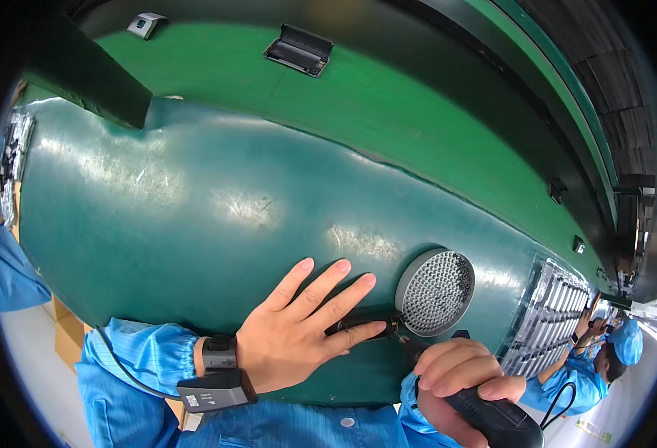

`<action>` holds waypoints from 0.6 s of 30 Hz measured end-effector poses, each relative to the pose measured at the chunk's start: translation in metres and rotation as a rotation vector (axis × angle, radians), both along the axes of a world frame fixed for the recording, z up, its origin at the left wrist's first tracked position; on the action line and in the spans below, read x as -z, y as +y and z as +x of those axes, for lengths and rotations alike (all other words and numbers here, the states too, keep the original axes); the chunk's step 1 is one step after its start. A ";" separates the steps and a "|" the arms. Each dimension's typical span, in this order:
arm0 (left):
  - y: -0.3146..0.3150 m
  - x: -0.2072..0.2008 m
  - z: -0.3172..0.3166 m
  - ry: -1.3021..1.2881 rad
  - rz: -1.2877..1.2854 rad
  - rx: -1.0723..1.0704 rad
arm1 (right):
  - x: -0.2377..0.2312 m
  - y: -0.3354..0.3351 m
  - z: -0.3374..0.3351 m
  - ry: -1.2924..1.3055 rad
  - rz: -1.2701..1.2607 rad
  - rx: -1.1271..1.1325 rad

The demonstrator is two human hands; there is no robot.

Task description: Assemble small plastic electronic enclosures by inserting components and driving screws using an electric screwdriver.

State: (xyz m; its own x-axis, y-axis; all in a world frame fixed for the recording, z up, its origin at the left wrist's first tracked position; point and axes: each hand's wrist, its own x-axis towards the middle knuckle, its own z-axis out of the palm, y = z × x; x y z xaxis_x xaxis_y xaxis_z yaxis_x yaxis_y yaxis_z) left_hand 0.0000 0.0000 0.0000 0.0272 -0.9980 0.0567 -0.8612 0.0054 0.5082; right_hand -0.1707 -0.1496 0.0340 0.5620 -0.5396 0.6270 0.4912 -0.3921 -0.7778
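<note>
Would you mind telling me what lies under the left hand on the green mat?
Under the left hand lies a small dark part, its end poking out beyond the fingertips beside the round screw tray. The remainder is covered by the hand.

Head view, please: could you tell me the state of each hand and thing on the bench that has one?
Left hand: open, flat, fingers pressing a small dark part onto the mat.
Right hand: shut on the electric screwdriver, tip down by the part.
Round screw tray: lying flat, tilted slightly, full of small holes.
Black case: lid open, on the green belt.
Parts tray: flat at the mat's right end, loaded.
</note>
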 end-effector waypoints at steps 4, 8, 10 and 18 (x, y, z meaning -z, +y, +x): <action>-0.003 0.000 0.004 -0.038 -0.016 -0.012 | 0.004 0.003 0.011 -0.047 -0.042 -0.050; -0.001 0.003 0.007 -0.052 -0.015 -0.008 | 0.005 0.011 0.022 -0.039 -0.088 -0.058; -0.002 0.002 0.008 -0.056 -0.014 0.003 | 0.016 0.005 0.024 -0.158 -0.063 -0.048; -0.004 0.002 0.018 0.005 -0.048 0.058 | -0.004 -0.008 0.002 -0.322 0.116 0.133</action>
State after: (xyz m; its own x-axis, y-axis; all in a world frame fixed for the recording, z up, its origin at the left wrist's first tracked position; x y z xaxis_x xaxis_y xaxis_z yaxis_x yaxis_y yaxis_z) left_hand 0.0178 -0.0044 -0.0022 -0.0299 -0.9941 0.1043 -0.8560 0.0793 0.5108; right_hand -0.1684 -0.1581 0.0375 0.2655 -0.6728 0.6905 0.6687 -0.3875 -0.6346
